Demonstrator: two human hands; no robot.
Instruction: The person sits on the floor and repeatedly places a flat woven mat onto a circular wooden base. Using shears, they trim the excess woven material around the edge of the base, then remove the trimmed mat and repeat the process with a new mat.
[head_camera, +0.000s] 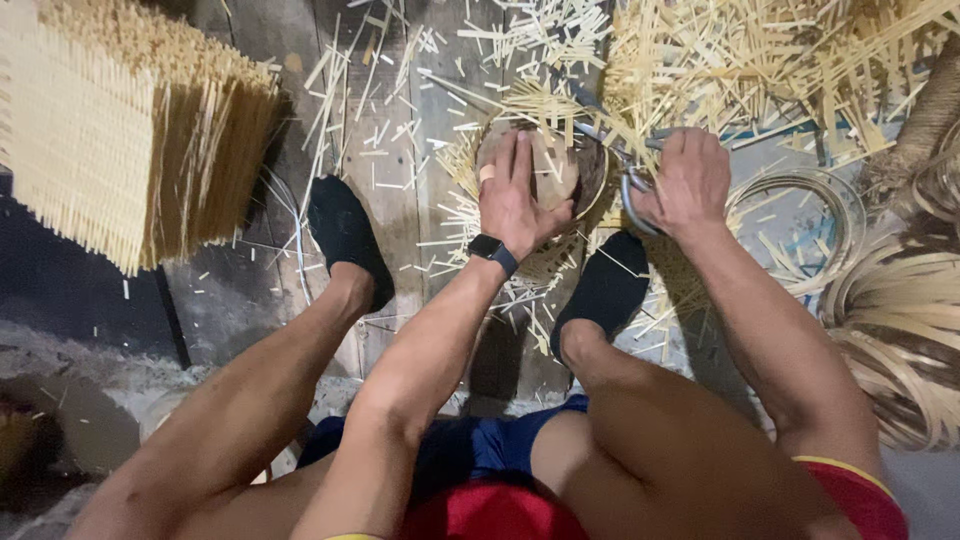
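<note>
My left hand (517, 193) lies flat on a small round woven bamboo piece (556, 168) that rests on the floor between my feet, with thin slats sticking out around its rim. A dark watch sits on that wrist. My right hand (687, 180) grips the handles of metal shears (617, 152), whose blades point left toward the rim of the woven piece. Loose bamboo strips lie under and around both hands.
A big stack of woven bamboo panels (110, 130) stands at the upper left. A heap of cut strips (760, 55) fills the upper right. Coiled bamboo hoops (890, 300) lie at the right. My feet in black socks (345, 235) rest on wooden floor planks.
</note>
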